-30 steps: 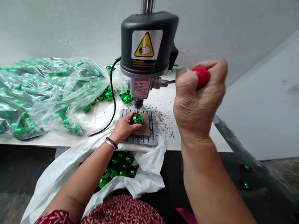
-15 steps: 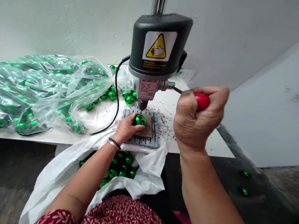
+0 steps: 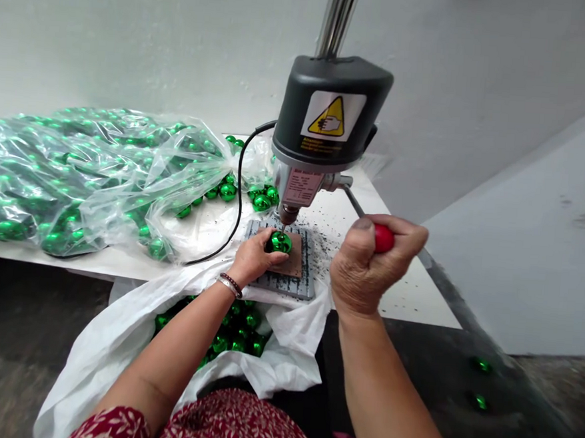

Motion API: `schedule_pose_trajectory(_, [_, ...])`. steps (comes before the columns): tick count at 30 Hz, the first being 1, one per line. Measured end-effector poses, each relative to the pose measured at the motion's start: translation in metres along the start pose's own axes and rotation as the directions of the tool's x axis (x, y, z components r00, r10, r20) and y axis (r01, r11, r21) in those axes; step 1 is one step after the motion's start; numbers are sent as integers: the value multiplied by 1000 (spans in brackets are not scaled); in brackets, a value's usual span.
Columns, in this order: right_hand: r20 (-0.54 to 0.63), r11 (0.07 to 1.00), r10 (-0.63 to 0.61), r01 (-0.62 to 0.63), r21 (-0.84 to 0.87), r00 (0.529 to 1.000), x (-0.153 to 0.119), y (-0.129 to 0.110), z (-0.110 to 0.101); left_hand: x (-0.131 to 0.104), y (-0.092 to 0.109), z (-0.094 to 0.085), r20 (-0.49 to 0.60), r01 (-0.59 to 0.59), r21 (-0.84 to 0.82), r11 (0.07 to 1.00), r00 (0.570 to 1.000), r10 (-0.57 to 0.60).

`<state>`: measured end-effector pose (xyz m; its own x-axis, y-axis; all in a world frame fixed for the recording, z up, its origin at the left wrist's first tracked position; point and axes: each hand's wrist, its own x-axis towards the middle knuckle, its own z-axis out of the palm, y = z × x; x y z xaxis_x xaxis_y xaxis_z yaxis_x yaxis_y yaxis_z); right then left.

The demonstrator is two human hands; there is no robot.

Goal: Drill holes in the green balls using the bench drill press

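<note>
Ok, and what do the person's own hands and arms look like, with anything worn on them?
Both hands are ungloved. The left hand has a dark beaded bracelet and a silvery band at its wrist; a dark red sleeve with a pale leaf print covers the upper arm. The right hand shows no jewellery; its sleeve is out of view.

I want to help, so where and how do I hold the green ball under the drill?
I'd pinch the green ball by its round sides, from the left, like the left hand: the drill bit points down at its top.
</note>
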<state>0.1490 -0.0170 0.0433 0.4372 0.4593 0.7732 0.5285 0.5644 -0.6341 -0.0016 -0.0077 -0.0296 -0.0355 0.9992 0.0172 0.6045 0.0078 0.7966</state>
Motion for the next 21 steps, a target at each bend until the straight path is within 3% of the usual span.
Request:
schedule_pose_trajectory(5, [12,1000,-16,16,9,1000,-9,9,-2,0,6,7,2,107,161,981,994,-109])
schedule_pose_trajectory(8, [31,1000,15,-15,7,999,-5,7,-5,-17,3,-1,-17,99,150,984,995,-98])
schedule_pose_trajectory(13, [85,997,71,-70,-6,994,5,-1,-8,-89,-32,-49,-197,136,209,968,976,-95])
schedule_pose_trajectory(15, [92,997,76,-75,-11,993,5,-1,-9,-120,-51,-62,-223,131,213,968,971,-83])
schedule_pose_trajectory(18, [109,997,74,-72,-21,991,7,-2,-9,-153,-72,-63,-203,81,190,978,978,-42])
schedule_pose_trajectory(21, [154,995,95,-92,-24,983,20,-8,-8,-170,-84,-48,-190,39,180,983,982,-4])
